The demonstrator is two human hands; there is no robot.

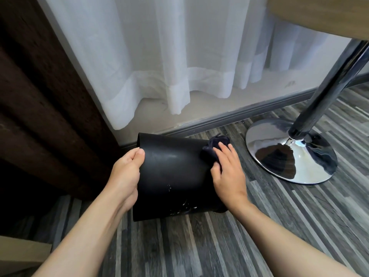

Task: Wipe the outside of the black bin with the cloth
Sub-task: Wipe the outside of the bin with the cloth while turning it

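The black bin (171, 174) was held tilted above the striped grey floor (219, 246), near the skirting below the white curtain (159, 56). Its long axis ran from the near lower end up and away toward the wall, leaning a little to the left. One flat end edge faced the wall at the top, the other faced the person at the bottom. Which end was the open mouth could not be told. Pale specks and smears showed on the side near the lower end.

The left hand (125, 170) gripped the bin's left side, thumb pressed on the upper face, the other fingers hidden behind the wall. The right hand (227, 168) lay on the bin's right side with its fingers spread and curled over a dark cloth (215, 144), pressing it against the bin near the upper right corner. The cloth was bunched, part of it sticking out beyond the fingertips.

A chrome table base (289, 152) stood on the floor to the right, apart from the bin, its pole (329, 80) rising toward a wooden tabletop (319, 13). A dark brown curtain (40, 96) hung on the left.
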